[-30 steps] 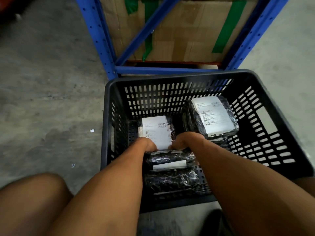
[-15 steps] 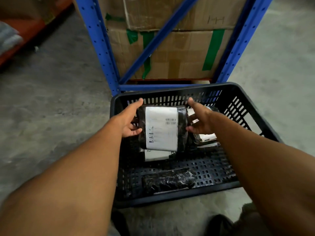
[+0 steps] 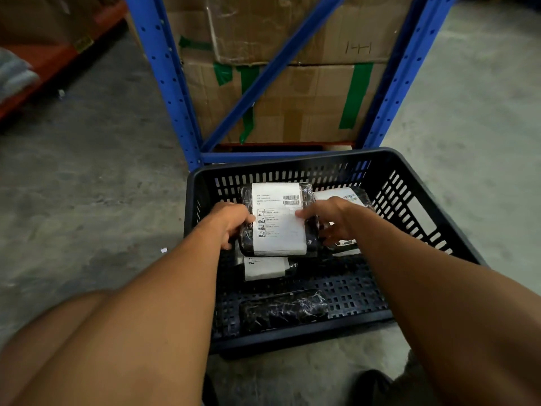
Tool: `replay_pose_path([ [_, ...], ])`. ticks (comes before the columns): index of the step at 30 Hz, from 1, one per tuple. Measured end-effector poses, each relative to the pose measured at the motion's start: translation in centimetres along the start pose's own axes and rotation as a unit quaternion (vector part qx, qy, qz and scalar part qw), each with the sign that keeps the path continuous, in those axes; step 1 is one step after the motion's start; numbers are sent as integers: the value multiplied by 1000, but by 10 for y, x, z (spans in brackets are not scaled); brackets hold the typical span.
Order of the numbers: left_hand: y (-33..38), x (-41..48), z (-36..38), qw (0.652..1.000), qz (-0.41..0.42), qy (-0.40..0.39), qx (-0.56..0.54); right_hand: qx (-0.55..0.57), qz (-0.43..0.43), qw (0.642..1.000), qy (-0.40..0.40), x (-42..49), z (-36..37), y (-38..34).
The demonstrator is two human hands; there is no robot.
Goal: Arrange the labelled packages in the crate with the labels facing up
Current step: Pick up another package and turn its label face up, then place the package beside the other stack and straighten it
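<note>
A black slotted crate (image 3: 415, 200) stands on the floor. Both hands hold a black wrapped package (image 3: 278, 221) with a white label facing up, near the crate's back left. My left hand (image 3: 231, 222) grips its left edge; my right hand (image 3: 328, 219) grips its right edge with the thumb on the label. Beneath it lies another package (image 3: 265, 268), its label up and partly covered. A third labelled package (image 3: 345, 197) sits at the back right, mostly behind my right hand. A black package (image 3: 281, 313) with no label showing lies near the front wall.
A blue metal rack (image 3: 164, 77) with taped cardboard boxes (image 3: 292, 98) stands right behind the crate. Concrete floor (image 3: 87, 186) lies to the left and right. An orange shelf (image 3: 44, 63) is at the far left. A dark shoe (image 3: 371, 385) shows at the bottom.
Both hands lifted a labelled package from the crate's middle and now hold it lower and further back left, fingers closed on its edges. The camera tilted up.
</note>
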State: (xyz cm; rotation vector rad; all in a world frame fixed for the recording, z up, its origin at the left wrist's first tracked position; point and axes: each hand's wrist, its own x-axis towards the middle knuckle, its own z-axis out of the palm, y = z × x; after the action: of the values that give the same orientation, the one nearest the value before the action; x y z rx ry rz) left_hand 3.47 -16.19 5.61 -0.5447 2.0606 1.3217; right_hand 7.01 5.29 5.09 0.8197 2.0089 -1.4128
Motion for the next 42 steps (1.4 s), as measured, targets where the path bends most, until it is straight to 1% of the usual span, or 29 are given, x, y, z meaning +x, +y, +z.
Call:
replay_pose_path([
  [4,-15,5,14,1000,4,4,-16,-13,-16,998,59,5,32,-1],
  [7,-30,14,22,995,20,70,64,-40,-33,995,85,15,53,4],
  [9,-40,19,26,990,24,107,94,-68,-39,991,110,21,62,9],
  [14,-55,39,34,985,22,112,130,-116,-20,977,177,38,76,16],
  [22,-62,72,46,982,-23,126,142,-134,15,972,191,69,86,26],
  [26,-56,80,50,966,-47,164,196,-127,30,972,195,76,84,24],
  [31,-57,79,51,965,-47,150,212,-143,21,970,195,75,86,23],
  [34,-55,69,49,951,-53,129,276,-172,2,972,159,69,89,29],
  [36,-55,58,44,935,-61,83,340,-202,-1,975,87,59,83,36],
  [37,-57,52,40,921,-56,54,382,-231,2,972,47,51,77,40],
  [39,-60,40,36,907,-75,10,415,-306,20,951,-22,34,64,46],
  [40,-62,36,35,901,-78,-15,428,-347,41,935,-53,25,57,48],
  [42,-63,24,37,887,-120,-100,435,-419,90,897,-104,11,47,52],
])
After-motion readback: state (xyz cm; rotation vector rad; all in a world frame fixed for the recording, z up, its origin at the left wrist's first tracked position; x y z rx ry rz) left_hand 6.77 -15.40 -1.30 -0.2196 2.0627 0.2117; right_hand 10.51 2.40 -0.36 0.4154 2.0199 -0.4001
